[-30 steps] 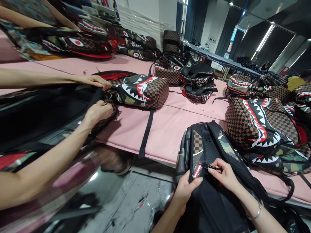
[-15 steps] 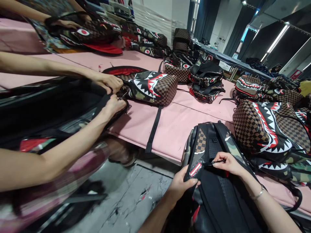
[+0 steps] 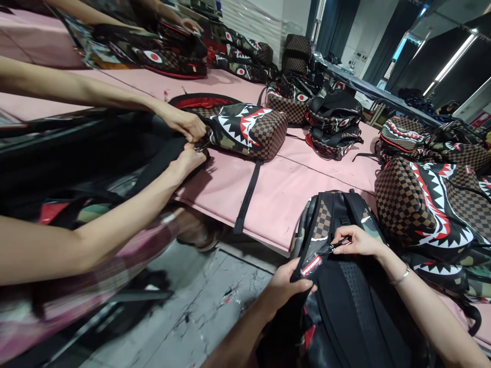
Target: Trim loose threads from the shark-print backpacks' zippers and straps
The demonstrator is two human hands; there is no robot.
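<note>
Dark curtains hung at the far side of the room, and a long pink counter ran across it, loaded with checked and camouflage bags. At its near edge, low and toward the right of my view, stood the black backpack I was handling, tilted, with its padded back and straps facing me.

My left grip was closed on the edge of a shoulder strap, thumb in front and fingers behind. Just above that thumb lay a red-and-white label with shiny clear film about it. My right grip pinched a slim dark tool between thumb and fingers, its tip near the upper end of the label; whether it touched the film I could not tell. A silver bracelet circled my right wrist.

Close by on my right sat a big checked bag with a shark mouth. Farther back, dark bags were stacked in a pile. To my left, a co-worker's two hands worked close together at an open black bag, beside another shark-mouthed bag lying on its side.
</note>
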